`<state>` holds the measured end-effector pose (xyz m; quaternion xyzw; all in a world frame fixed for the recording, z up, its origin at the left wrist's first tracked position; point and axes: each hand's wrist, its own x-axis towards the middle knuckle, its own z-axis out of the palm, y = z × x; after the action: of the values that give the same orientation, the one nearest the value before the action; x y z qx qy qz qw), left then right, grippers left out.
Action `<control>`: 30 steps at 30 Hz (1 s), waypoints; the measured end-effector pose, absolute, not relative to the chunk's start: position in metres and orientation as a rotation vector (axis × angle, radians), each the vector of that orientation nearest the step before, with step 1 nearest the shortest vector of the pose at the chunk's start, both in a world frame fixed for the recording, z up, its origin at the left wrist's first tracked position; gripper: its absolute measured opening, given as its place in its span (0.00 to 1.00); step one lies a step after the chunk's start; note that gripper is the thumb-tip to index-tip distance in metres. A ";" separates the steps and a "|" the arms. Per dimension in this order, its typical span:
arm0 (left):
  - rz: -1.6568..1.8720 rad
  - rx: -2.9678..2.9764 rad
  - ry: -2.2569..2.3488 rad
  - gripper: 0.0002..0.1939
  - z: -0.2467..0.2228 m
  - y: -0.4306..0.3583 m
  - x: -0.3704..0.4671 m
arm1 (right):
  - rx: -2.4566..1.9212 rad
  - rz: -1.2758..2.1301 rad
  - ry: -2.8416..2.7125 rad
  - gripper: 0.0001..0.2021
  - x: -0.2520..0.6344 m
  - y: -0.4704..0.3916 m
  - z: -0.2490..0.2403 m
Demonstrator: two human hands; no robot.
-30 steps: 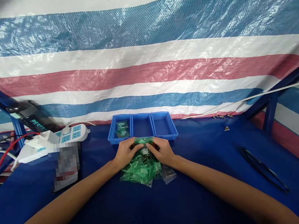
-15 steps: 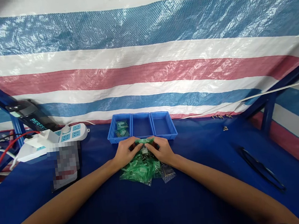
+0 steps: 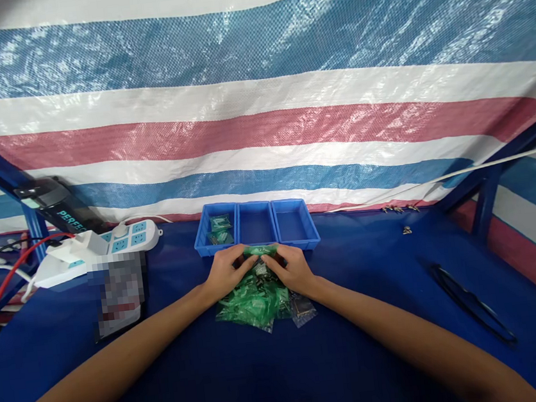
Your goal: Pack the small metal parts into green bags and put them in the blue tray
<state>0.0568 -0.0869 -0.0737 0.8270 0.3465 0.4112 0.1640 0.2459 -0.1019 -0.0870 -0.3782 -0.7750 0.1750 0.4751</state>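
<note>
Between my two hands is a small green plastic bag (image 3: 260, 251), pinched at its left end by my left hand (image 3: 228, 272) and at its right end by my right hand (image 3: 294, 268). Under and in front of it lies a pile of green bags (image 3: 251, 306) with small parts inside. A clear bag with dark contents (image 3: 302, 308) sits at the pile's right edge. Just behind my hands stand three joined blue bins (image 3: 256, 223); the left one holds a few green bags (image 3: 220, 229), while the middle and right ones show bare bottoms.
At left are a white power strip (image 3: 139, 236) with cables, a dark bottle (image 3: 62, 205) and a tablet-like device (image 3: 121, 295), partly pixelated. Glasses (image 3: 473, 303) lie at right, with small metal pieces (image 3: 407, 230) further back. A striped sheet (image 3: 260, 131) hangs behind.
The whole view has shifted very slightly. Both hands keep their hold on the green bag, which now shows a little more of its face.
</note>
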 end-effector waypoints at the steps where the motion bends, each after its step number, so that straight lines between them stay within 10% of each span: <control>1: 1.174 2.358 0.988 0.12 -0.074 -0.087 0.057 | -0.926 0.427 -1.892 0.15 0.246 -0.102 -0.087; 30: 1.134 2.357 1.042 0.17 -0.073 -0.087 0.056 | -0.915 0.395 -1.889 0.17 0.245 -0.102 -0.086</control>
<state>0.0559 -0.0870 -0.0735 0.8260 0.3651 0.3976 0.1625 0.2446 -0.1023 -0.0856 -0.3753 -0.7750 0.1621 0.4820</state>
